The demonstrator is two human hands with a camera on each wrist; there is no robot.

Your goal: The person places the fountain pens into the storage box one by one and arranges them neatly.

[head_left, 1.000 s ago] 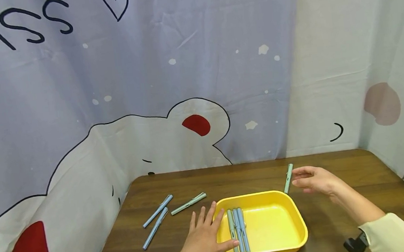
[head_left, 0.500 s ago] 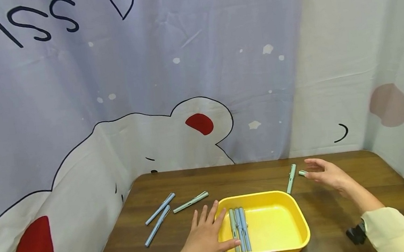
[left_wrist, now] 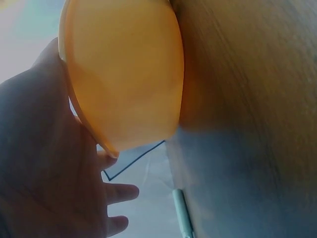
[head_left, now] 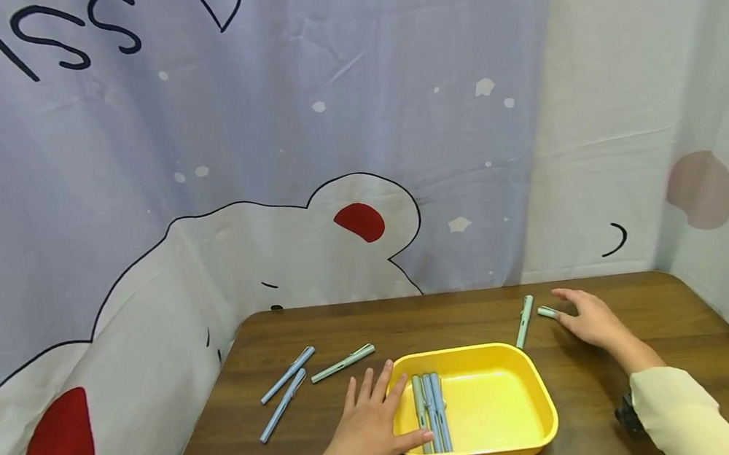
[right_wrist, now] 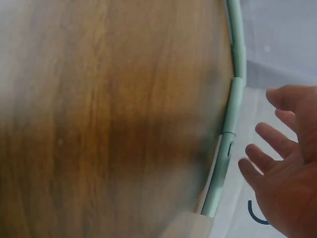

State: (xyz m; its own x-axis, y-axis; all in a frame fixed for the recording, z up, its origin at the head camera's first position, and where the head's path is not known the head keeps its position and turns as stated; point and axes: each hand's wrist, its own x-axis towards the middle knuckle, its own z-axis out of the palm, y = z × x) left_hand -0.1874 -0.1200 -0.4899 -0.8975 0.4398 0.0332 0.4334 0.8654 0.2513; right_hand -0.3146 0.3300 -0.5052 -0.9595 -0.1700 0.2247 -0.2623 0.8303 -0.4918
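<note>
At lower left, two blue pens and a green pen lay loose; next, the left hand, fingers spread, touched the tray; a hard press could have jolted its three pens. Lower right, a second green pen lay behind; then the right hand, spread, pinching nothing, hung by a third green pen: clumsy nudge could have rolled it!

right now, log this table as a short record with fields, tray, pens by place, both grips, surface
tray: yellow tray
pens inside: one green pen, two blue pens, along its left side
pens to the left: two blue pens, one green pen
pens at far right: two green pens, one by the tray's corner
left grip: spread at the tray's left rim
right grip: beside the farther-right green pen, holding nothing
surface: brown table
</note>
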